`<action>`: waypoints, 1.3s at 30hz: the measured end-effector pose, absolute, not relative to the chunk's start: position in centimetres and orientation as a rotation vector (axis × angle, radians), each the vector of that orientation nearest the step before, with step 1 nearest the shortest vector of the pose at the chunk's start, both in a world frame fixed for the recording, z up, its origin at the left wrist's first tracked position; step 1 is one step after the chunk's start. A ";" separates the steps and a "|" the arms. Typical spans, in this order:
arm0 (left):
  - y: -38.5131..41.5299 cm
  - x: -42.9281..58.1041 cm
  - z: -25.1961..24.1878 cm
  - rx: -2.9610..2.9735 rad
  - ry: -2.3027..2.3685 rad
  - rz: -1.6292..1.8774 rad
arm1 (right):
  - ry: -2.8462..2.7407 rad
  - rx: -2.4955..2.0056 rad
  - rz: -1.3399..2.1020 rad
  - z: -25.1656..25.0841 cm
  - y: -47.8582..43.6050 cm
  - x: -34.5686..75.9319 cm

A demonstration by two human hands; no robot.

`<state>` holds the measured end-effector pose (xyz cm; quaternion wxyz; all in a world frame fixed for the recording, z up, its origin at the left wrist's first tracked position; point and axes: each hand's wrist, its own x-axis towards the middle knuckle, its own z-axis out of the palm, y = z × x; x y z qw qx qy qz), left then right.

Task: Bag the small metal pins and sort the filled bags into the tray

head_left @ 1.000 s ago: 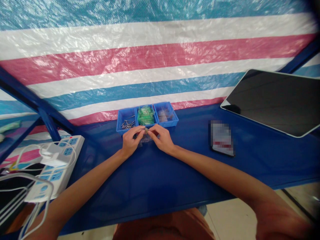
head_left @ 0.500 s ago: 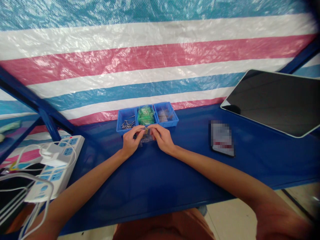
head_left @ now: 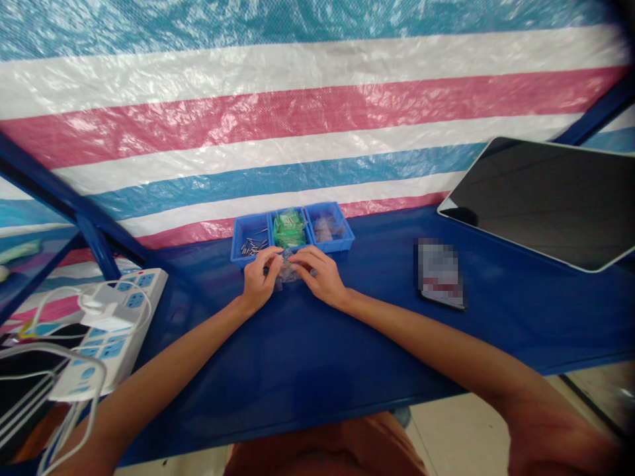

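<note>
My left hand [head_left: 258, 280] and my right hand [head_left: 320, 275] meet over the blue table [head_left: 317, 357], just in front of a row of three small blue bins. Both pinch a small clear plastic bag [head_left: 286, 272] between them, fingers curled. What the bag holds is too small to make out. The left bin [head_left: 249, 239] holds several small metal pins. The middle bin [head_left: 290, 228] holds green packets. The right bin [head_left: 328, 228] holds clear packets.
A white power strip [head_left: 106, 327] with plugs and white cables lies at the left edge. A dark phone [head_left: 439, 274] lies right of my hands. A large tablet [head_left: 546, 198] leans at the far right. A striped tarp forms the back wall.
My fingers have shifted on the little bag; the left hand rose slightly toward the left bin, and the right fingers moved leftward onto the bag. My arms stayed in place.
</note>
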<state>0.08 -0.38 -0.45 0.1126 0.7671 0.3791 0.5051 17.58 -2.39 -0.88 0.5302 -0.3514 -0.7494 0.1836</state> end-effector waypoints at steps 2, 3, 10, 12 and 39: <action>-0.4 0.0 -0.2 2.262 1.100 1.497 | -1.770 -0.867 0.430 -0.9 -2.3 17.6; -0.4 -0.1 -0.1 2.283 1.086 1.505 | -1.759 -0.879 0.424 -0.8 -2.3 17.6; -0.6 0.1 0.7 2.410 0.961 1.380 | -1.760 -0.865 0.441 -0.7 -2.3 17.5; -0.5 0.2 0.5 2.411 0.954 1.329 | -1.740 -0.864 0.440 -0.9 -2.2 17.5; -0.4 0.3 -0.5 2.299 1.052 1.410 | -1.857 -0.941 0.451 -1.2 -1.7 17.5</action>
